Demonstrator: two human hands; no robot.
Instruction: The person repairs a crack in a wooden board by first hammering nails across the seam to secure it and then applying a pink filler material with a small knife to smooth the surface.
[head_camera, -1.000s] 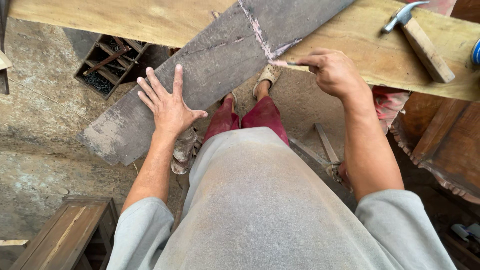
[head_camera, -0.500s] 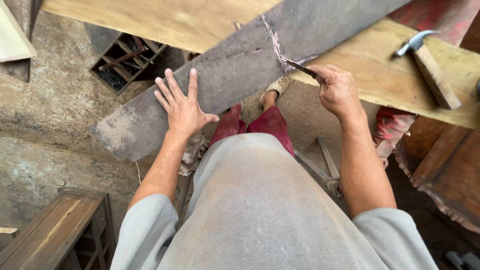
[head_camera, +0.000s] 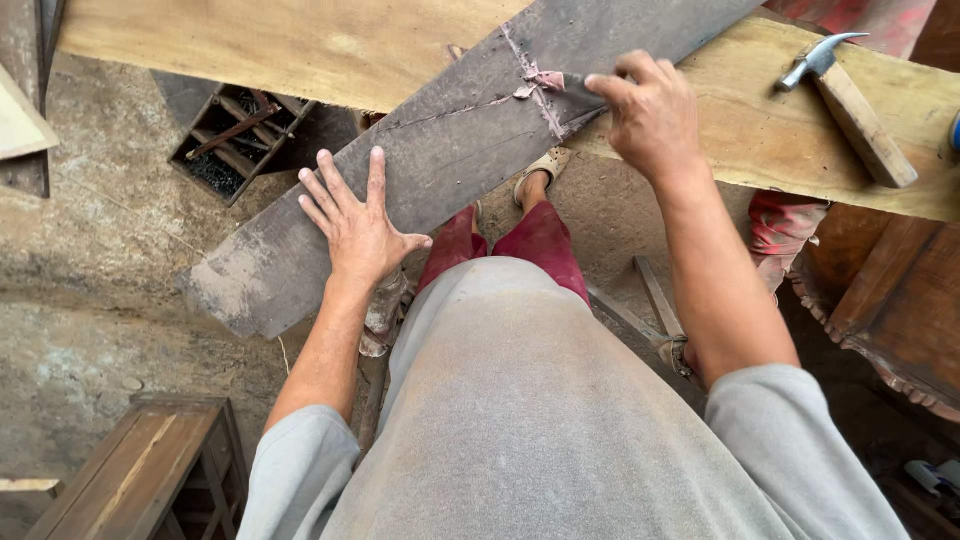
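Note:
A long dark grey plank (head_camera: 460, 150) lies slantwise over a pale wooden board (head_camera: 300, 45). My left hand (head_camera: 357, 222) presses flat on the plank's lower part, fingers spread. My right hand (head_camera: 648, 108) is closed around a thin tool, too small to tell its kind. Its tip touches a pale scratched line (head_camera: 535, 90) running across the plank's upper part.
A claw hammer (head_camera: 850, 105) with a wooden handle rests on the pale board at the right. A slatted crate (head_camera: 235, 140) with dark bits sits on the dirt floor. A small wooden stool (head_camera: 150, 475) stands at lower left, and carved dark furniture (head_camera: 900, 310) at right.
My right hand has drawn the tool along the plank, and the pale line now runs farther across it. My left hand stays flat on the plank. The camera view shifted slightly.

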